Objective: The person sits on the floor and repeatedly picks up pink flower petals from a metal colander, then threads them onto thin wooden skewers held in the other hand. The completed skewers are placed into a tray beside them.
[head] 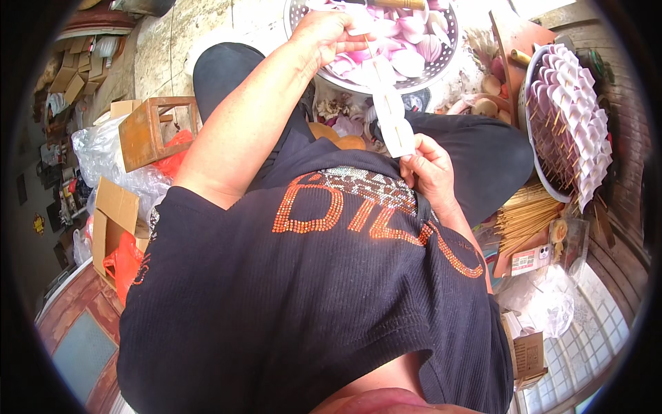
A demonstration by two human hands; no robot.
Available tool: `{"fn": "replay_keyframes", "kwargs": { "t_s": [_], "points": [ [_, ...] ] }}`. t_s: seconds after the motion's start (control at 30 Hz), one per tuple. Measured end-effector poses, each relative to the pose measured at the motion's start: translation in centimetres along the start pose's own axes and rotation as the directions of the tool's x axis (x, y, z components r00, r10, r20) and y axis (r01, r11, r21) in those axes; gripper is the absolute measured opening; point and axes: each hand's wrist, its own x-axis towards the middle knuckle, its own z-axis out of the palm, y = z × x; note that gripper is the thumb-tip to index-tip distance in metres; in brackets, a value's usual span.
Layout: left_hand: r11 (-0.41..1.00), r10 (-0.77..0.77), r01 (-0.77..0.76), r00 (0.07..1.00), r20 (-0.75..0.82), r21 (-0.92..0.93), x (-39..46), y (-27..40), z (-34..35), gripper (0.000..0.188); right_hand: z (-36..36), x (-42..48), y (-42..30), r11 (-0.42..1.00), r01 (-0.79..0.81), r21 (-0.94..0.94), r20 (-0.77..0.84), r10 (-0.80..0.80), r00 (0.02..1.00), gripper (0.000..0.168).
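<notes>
Both my hands are at one thin wooden skewer (369, 47) threaded with several pale onion pieces (390, 111). Its lower end is pinched between the thumb and fingers of my right hand (429, 164), above my lap. Farther up, my left hand (328, 39) grips a pale onion piece (359, 23) at the skewer's upper end. Just beyond that hand sits a perforated metal colander (450, 36) holding many loose pink-white onion pieces (408, 59). A wooden handle (401, 3) lies across the colander's top, its tool mostly cut off by the picture's edge.
At right, a basin (535, 150) is packed with onion skewers (569, 114). Bare skewers (527, 212) and a phone (543, 252) lie below it. Onion scraps (333, 106) litter the ground between my legs. A wooden stool (139, 137), plastic bags (98, 150) and a cardboard box (111, 207) stand left.
</notes>
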Motion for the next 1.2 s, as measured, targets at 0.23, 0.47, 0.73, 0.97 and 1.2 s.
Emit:
{"fn": "replay_keyframes", "kwargs": {
  "t_s": [0.23, 0.47, 0.73, 0.97, 1.2],
  "points": [
    [1.0, 0.014, -0.014, 1.0, 0.008, 0.012, -0.4, 0.1, 0.7, 0.021, 0.1, 0.0, 0.0, 1.0, -0.004, 0.002, 0.005, 0.004, 1.0, 0.006],
    [0.996, 0.088, -0.088, 0.996, 0.003, 0.022, -1.3, -0.7, 2.0, 0.011, 0.1, 0.2, -0.2, 0.999, 0.006, 0.045, 0.007, -0.007, 1.0, 0.008],
    [0.998, 0.042, -0.042, 0.999, -0.009, 0.041, -2.3, -1.2, 2.5, 0.014, 0.0, 0.0, 0.2, 0.999, 0.009, 0.052, -0.007, -0.008, 1.0, 0.007],
    [0.999, -0.041, 0.041, 0.999, -0.026, 0.001, -2.3, -2.5, 2.3, 0.018, 0.1, 0.0, 0.2, 0.998, 0.034, 0.062, -0.02, -0.033, 0.999, 0.007],
    [1.0, -0.002, 0.002, 1.0, -0.019, 0.005, -2.7, -2.2, 2.5, 0.017, 0.0, 0.1, 0.3, 0.996, 0.04, 0.074, -0.013, -0.039, 0.999, 0.007]
  ]
}}
